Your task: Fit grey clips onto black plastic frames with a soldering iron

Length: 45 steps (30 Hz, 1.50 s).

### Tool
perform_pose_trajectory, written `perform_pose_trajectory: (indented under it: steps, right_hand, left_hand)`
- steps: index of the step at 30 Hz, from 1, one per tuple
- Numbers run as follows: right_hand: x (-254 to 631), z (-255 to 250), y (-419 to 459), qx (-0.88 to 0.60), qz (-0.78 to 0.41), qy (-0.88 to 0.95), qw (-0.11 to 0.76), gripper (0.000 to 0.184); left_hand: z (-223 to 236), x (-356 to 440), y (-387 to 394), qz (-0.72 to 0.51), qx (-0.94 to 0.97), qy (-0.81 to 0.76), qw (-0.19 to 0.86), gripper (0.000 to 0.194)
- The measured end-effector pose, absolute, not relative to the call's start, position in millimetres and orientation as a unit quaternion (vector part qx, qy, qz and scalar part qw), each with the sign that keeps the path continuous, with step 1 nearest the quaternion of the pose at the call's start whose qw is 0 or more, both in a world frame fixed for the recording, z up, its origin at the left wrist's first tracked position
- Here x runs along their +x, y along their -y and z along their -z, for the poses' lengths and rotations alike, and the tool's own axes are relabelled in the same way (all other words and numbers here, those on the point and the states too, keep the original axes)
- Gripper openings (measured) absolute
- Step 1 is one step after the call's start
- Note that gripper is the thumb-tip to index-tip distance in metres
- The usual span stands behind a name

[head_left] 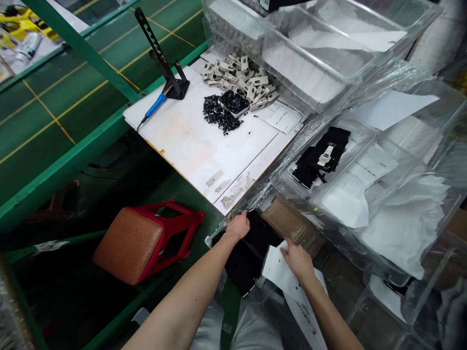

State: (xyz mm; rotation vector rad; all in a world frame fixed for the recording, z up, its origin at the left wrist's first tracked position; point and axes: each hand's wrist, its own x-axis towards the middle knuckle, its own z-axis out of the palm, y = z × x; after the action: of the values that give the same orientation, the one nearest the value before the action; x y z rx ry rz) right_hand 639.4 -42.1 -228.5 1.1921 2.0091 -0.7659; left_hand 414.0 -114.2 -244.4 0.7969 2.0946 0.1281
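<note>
My left hand [239,225] is closed at the rim of a clear plastic bin [215,235], beside the corner of the white work board [189,150]. Flat black pieces [242,265] lie in this bin, below and to the right of that hand. In my right hand [298,260] is the upper edge of a printed white paper sheet [282,272], pinched between the fingers. The sheet hangs down past my right forearm and covers part of the bin. My left fingertips are partly hidden.
Black bits [221,114] and pale grey plastic parts [242,78] are heaped on the board. A blue-handled soldering iron [156,106] rests in its black stand [178,87]. Clear bins [368,214] with papers and black parts stand right. A red stool [129,245] lies tipped, lower left.
</note>
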Motion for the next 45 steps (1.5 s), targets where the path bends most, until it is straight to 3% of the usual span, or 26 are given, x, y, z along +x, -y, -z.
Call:
perform_pose_trajectory:
  steps: [7,14,19,26,34,45]
  right_hand:
    - [668.7,245.8,52.4,0.492,0.335,-0.733,0.329,0.028]
    - [703.1,249.8,43.0,0.525,0.390,-0.706,0.272,0.026]
    - [740.7,240.6,36.0,0.539,0.413,-0.700,0.220,0.029]
    - [737.1,248.3,17.1,0.523,0.444,-0.699,0.202,0.023]
    - [698.7,271.2,10.5,0.534,0.455,-0.680,0.214,0.024]
    - [743.8,253.6,29.7,0.567,0.579,-0.545,0.215,0.023]
  left_hand:
    - [248.8,437.7,102.5,0.015,0.268,-0.886,0.378,0.037]
    - [241.1,431.2,120.3,-0.085,0.368,-0.832,0.407,0.034]
    - [242.0,426.5,139.5,-0.090,0.375,-0.811,0.440,0.026]
    - [263.7,440.9,137.8,-0.066,0.308,-0.842,0.439,0.039]
    - [273.1,423.7,144.0,-0.169,0.306,-0.850,0.393,0.036]
    - [277.9,418.4,126.6,-0.294,0.363,-0.757,0.457,0.029]
